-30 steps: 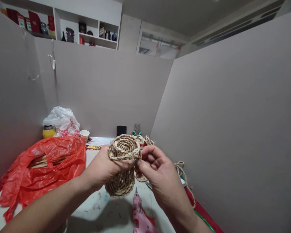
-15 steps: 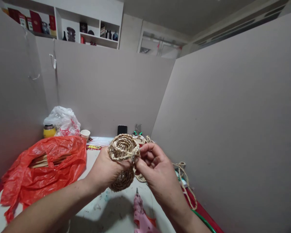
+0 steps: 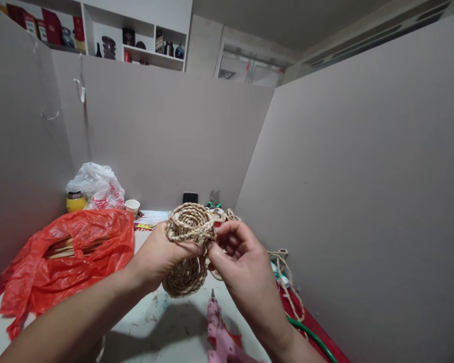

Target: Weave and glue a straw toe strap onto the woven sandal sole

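Note:
A small basket coiled from braided straw rope (image 3: 189, 233) is held up over the table, its mouth towards me. My left hand (image 3: 159, 256) is wrapped round its side with the thumb across the front. At the basket's right rim my right hand (image 3: 237, 254) pinches the rope with thumb and fingers. A loose length of the same braided rope (image 3: 283, 272) trails off to the right over the table edge. Below the hands a pink glue gun (image 3: 219, 337) lies on the white tabletop (image 3: 162, 327).
A red plastic bag (image 3: 66, 262) with straw strips lies at the left. Behind it stand a white bag (image 3: 96, 186), a yellow jar (image 3: 75, 201) and a paper cup (image 3: 132, 206). A black phone (image 3: 190, 197) leans on the back partition. A green cord (image 3: 314, 338) runs at the right.
The basket has been turned and tipped a little in my hands, which rose slightly. Both hands have kept their grip.

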Available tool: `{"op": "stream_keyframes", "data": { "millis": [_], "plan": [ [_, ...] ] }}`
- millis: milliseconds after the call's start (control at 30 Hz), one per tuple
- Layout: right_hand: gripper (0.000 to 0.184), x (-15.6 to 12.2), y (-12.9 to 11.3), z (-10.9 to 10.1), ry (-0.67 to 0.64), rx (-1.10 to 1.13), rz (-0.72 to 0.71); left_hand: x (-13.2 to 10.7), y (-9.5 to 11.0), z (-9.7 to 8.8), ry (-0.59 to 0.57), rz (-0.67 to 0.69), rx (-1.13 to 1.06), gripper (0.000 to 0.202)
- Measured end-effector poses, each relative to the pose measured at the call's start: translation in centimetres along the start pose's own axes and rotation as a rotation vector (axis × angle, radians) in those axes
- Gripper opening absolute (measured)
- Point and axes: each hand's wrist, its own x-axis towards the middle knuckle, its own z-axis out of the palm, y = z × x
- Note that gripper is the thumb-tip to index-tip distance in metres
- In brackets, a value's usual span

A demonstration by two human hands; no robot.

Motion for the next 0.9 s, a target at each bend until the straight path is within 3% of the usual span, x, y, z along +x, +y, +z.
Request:
{"op": "stream_keyframes", "data": {
  "millis": [400,900],
  "plan": [
    [0.020,0.2,0.7,-1.2,-0.146,0.426,0.152,-0.1,-0.3,-0.2,-0.035,-0.032,-0.094,0.026],
    [0.018,0.0,0.2,-1.4,-0.206,0.550,0.306,-0.2,-0.4,0.0,-0.100,-0.099,-0.259,0.022]
  ]
}}
